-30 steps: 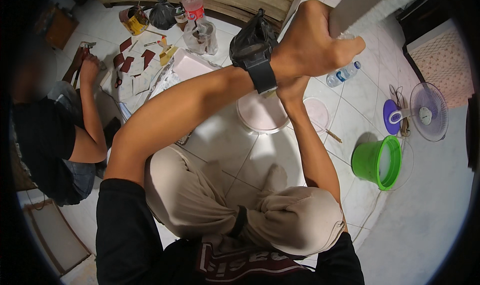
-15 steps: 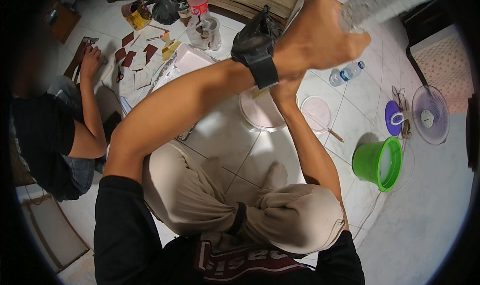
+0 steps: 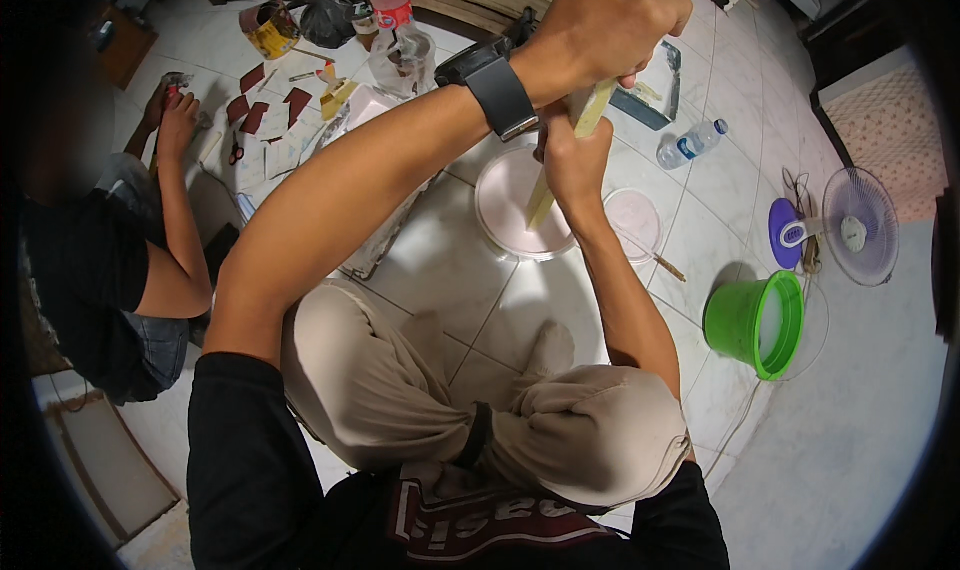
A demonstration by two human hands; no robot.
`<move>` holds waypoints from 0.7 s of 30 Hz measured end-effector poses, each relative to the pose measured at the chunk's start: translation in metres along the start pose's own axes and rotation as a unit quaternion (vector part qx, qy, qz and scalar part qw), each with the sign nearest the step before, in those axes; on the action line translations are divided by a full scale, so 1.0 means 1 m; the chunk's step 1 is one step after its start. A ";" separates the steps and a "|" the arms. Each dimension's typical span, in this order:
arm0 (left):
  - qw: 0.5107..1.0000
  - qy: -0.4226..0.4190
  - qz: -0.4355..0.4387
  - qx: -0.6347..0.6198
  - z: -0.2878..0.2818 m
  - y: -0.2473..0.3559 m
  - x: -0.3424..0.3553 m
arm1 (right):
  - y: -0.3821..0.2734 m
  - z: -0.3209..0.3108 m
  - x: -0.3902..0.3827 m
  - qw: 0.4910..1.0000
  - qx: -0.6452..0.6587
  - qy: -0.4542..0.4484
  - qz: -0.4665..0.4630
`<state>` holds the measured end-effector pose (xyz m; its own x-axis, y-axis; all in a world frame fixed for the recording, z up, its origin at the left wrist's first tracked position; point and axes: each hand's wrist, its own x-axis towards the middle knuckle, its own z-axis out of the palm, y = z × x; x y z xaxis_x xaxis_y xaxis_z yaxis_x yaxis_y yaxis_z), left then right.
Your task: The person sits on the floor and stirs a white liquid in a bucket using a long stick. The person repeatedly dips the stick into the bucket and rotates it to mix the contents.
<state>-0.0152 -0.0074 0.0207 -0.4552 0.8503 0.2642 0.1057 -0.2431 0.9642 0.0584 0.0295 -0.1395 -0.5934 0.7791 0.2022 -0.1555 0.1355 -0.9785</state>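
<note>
Head view: right hand [image 3: 580, 162] grips yellowish stick [image 3: 595, 110].

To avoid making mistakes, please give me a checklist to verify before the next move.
1. Right hand closed on the pale yellow stick: ok.
2. Left hand gripping firmly: cannot tell, its fingers are partly hidden.
3. Large round tub under the stick's lower end: ok.
4. Lower end dipped in: cannot tell.
5. Clear bottle apart from both hands: ok.
6. Smaller round lid or tub free of tools: not ok, a brown-handled tool crosses its edge.
</note>
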 end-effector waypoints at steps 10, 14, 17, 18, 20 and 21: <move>0.954 0.004 0.290 0.077 0.028 -0.020 -0.009 | 0.037 -0.010 0.015 0.931 -0.089 0.073 -0.348; 0.976 -0.025 0.216 -0.006 0.014 -0.028 -0.004 | 0.006 -0.009 0.011 0.980 -0.039 0.018 -0.196; 0.951 -0.005 0.299 0.083 0.008 -0.029 0.006 | -0.006 -0.008 0.003 0.995 -0.077 0.033 -0.063; 0.925 0.025 0.345 0.160 0.005 -0.029 0.010 | -0.006 -0.006 0.001 0.997 -0.061 0.027 -0.040; 1.000 -0.004 -0.006 0.013 0.005 0.001 -0.002 | -0.002 -0.006 -0.003 0.999 -0.029 0.019 0.007; 1.000 0.011 0.002 0.017 0.004 0.000 0.000 | -0.001 -0.003 -0.003 1.000 -0.024 0.008 0.007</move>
<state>-0.0115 -0.0056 0.0209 -0.4735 0.8391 0.2676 0.1373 -0.2297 0.9635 0.0627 0.0288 -0.1390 -0.5819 0.7910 0.1889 -0.1088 0.1545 -0.9820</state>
